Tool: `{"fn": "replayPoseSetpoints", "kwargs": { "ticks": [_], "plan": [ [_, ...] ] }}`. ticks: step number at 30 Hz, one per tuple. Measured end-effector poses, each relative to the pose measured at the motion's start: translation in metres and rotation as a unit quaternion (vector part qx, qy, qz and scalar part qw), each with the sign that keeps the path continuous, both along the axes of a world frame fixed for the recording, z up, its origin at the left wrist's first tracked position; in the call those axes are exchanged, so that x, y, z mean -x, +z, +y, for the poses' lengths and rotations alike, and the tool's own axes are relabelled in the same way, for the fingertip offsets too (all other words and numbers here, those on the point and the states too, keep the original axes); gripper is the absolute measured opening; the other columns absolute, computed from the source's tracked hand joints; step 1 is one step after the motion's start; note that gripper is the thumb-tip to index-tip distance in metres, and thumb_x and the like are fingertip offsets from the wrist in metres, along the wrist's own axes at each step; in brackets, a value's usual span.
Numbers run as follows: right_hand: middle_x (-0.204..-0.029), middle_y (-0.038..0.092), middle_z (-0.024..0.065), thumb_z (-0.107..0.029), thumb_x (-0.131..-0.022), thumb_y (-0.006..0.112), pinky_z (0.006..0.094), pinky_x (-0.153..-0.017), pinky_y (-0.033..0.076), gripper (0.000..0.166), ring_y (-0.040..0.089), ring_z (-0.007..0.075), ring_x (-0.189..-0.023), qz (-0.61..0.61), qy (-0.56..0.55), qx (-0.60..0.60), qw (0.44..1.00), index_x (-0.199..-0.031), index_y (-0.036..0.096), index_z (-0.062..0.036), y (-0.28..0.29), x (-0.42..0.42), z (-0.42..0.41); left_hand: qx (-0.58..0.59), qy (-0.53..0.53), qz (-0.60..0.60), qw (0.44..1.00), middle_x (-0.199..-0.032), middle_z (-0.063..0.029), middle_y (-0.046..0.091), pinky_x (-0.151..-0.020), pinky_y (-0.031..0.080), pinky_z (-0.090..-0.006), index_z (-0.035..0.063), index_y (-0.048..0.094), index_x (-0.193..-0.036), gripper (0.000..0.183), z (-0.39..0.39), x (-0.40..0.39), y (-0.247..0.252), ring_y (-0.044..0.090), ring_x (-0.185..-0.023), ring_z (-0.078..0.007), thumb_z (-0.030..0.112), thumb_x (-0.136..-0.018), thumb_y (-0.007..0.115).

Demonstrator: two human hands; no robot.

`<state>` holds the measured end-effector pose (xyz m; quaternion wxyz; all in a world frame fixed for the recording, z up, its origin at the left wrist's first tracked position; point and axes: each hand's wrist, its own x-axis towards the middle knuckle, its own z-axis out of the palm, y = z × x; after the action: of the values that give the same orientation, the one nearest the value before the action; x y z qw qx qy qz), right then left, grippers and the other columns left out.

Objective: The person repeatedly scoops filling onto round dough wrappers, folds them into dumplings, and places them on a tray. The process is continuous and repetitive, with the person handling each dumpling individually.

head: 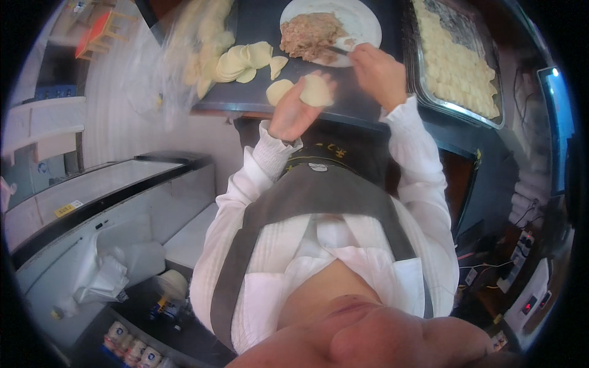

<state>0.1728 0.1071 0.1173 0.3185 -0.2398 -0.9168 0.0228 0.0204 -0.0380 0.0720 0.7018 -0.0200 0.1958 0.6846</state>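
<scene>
My left hand (297, 108) lies palm up over the near edge of the dark table, holding a round dough wrapper (316, 91) on its fingers. Another round wrapper (278, 92) is just left of the thumb; whether it touches the hand I cannot tell. My right hand (377, 71) grips a thin utensil (338, 49), its far end in the minced filling (308, 34) on a white plate (366, 20). Overlapping wrappers (244, 60) lie on the table to the left, beside more dough (207, 41) under clear plastic.
Stacked metal trays (487, 122) stand at the right, the top one bearing rows of filled dumplings (455, 64). The dark table (257, 102) ends just before my apron. A white chest freezer (138, 198) stands at lower left, and a power strip (520, 257) at lower right.
</scene>
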Motion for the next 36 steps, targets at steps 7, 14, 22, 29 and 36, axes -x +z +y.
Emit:
{"fn": "replayPoseSetpoints", "kwargs": {
  "ticks": [7,14,22,29,36],
  "plan": [
    [-0.076,0.058,0.0014,-0.012,-0.077,0.063,0.0358,-0.055,0.049,0.002,0.063,0.0218,-0.065,-0.098,-0.049,0.016,0.994,-0.075,0.062,-0.0109,0.016,-0.012,-0.005,0.056,0.013,0.019,0.998,-0.131,-0.0166,0.047,-0.101,0.044,-0.0414,0.0008,0.041,-0.126,0.035,0.007,0.002,-0.002,0.048,-0.121,-0.0317,0.024,-0.100,0.042],
    [-0.078,0.060,0.0004,-0.012,-0.078,0.063,0.0372,-0.053,0.049,0.002,0.062,0.0240,-0.065,-0.041,0.015,0.038,0.998,-0.076,0.062,-0.0109,-0.004,-0.011,-0.010,-0.022,-0.028,-0.030,0.999,-0.130,-0.0175,0.049,-0.106,0.038,-0.0419,-0.0033,0.042,-0.125,0.040,0.020,-0.005,-0.004,0.045,-0.123,-0.0343,0.029,-0.103,0.031],
    [-0.081,0.060,0.0058,-0.011,-0.080,0.062,0.0390,-0.055,0.049,0.004,0.060,0.0295,-0.065,0.024,-0.077,0.107,0.991,-0.078,0.061,-0.0084,-0.021,-0.013,-0.015,-0.149,-0.013,-0.173,0.974,-0.132,-0.0197,0.046,-0.109,0.034,-0.0414,-0.0067,0.038,-0.129,0.040,0.044,0.009,-0.054,0.042,-0.126,-0.0325,0.021,-0.103,0.026],
    [-0.084,0.062,0.0071,-0.007,-0.081,0.063,0.0323,-0.054,0.047,0.006,0.061,0.0264,-0.064,0.073,0.018,0.221,0.972,-0.087,0.063,-0.0051,-0.017,-0.017,-0.052,-0.048,0.066,-0.091,0.993,-0.132,-0.0191,0.046,-0.109,0.034,-0.0413,-0.0037,0.038,-0.130,0.038,0.020,0.022,-0.032,0.044,-0.124,-0.0322,0.020,-0.102,0.028],
    [-0.083,0.065,0.0092,-0.008,-0.089,0.061,0.0243,-0.058,0.046,0.012,0.061,0.0099,-0.068,0.149,0.105,0.507,0.842,-0.097,0.061,0.0005,0.010,0.000,-0.072,-0.067,0.087,0.118,0.987,-0.138,-0.0190,0.043,-0.110,0.033,-0.0421,-0.0032,0.034,-0.135,0.047,-0.012,0.015,0.052,0.039,-0.131,-0.0342,0.030,-0.103,0.026]
  ]
}}
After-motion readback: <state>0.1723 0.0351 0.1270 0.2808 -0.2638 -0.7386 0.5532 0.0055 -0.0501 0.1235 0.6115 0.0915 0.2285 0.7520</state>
